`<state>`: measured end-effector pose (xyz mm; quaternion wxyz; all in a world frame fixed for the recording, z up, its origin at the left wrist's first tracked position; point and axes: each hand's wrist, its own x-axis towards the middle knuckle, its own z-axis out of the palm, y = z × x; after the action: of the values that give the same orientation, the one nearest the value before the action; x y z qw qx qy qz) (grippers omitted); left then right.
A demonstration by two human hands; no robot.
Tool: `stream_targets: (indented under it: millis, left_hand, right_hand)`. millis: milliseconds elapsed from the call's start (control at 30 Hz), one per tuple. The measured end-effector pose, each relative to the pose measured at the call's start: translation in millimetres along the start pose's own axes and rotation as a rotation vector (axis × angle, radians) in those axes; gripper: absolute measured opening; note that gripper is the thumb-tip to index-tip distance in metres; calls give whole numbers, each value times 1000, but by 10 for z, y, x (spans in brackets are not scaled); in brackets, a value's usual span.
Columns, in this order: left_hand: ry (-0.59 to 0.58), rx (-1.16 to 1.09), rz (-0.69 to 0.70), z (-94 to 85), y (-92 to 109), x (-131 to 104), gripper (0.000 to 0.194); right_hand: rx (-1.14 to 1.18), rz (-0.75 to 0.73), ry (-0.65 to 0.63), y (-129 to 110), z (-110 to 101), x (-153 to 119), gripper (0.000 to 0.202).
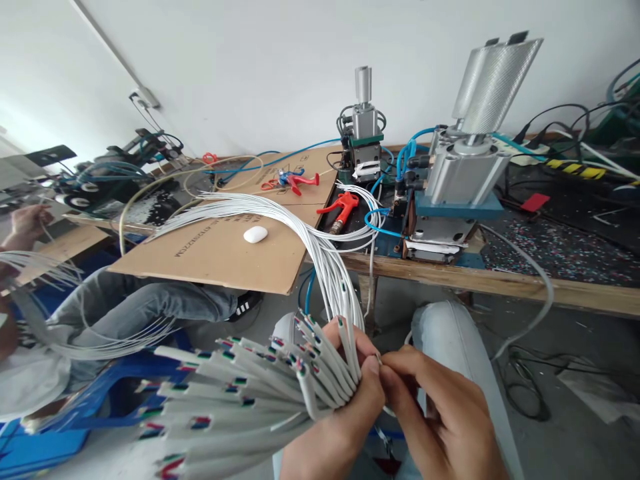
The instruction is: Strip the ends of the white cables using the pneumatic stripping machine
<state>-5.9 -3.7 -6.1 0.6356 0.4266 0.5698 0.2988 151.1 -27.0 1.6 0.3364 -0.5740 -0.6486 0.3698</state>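
Note:
A thick bundle of white cables [330, 267] runs from the cardboard down over the table edge to my lap. Its near ends fan out toward the lower left, with red, green, blue and black inner wires showing at the tips. My left hand [345, 420] is wrapped round the bundle close to these ends. Beside it, my right hand [440, 407] pinches something small at my left thumb tip; it looks like a cable end, though the fingers hide most of it.
Cardboard [225, 257] bears a white rounded object [255, 234]. Red air guns [345, 207] lie near two pneumatic machines [465, 167] on the bench. At the left, a person's hand [30, 223] and jeans show beside more white cables and a blue stool [100, 400].

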Motion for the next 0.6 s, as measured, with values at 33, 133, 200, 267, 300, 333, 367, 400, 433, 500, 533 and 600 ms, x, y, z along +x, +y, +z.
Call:
stream_targets:
  millis: [33,133,200,267,300,333,367,400,433,500,533,600]
  left_hand:
    - [1,3,-4,15,8,-7,19]
    - [78,22,-45,106,55,-37,20]
    - [133,48,-83,168,94,-53,23]
    - [144,66,-110,189,118,-58,25]
    - [144,62,-114,179,121,-56,24]
    - [135,55,-100,159,117,-51,24]
    - [114,52,-72,133,107,-45,23]
    - [83,57,-37,108,94,-40,24]
    - [43,58,2,91,82,-38,24]
    - [22,27,31,96,76,-43,25]
    - [55,-13,15,120,85,-52,24]
    - [153,-124,-48,191,122,-74,22]
  right_hand:
    - [-47,-25,-4,6,-17,-3,11]
    - [-170,-97,-34,26,-74,-5,9]
    - [-207,-127,-58,37,-115,-1,9]
    - [-205,-128,-67,42,-147,8,9]
    - [-176,-113,-61,38,-153,13,9]
    - [-119,-84,-57,27,-150,19,10]
    - [-38,-41,-47,9,-134,24,11]
    - [56,17,-25,-18,-104,28,13]
    - [156,89,5,-53,-62,28,16]
    - [334,258,99,-142,51,18,24]
    - [410,353,158,-189,112,7,28]
    - [555,533,250,-270,217,-23,35]
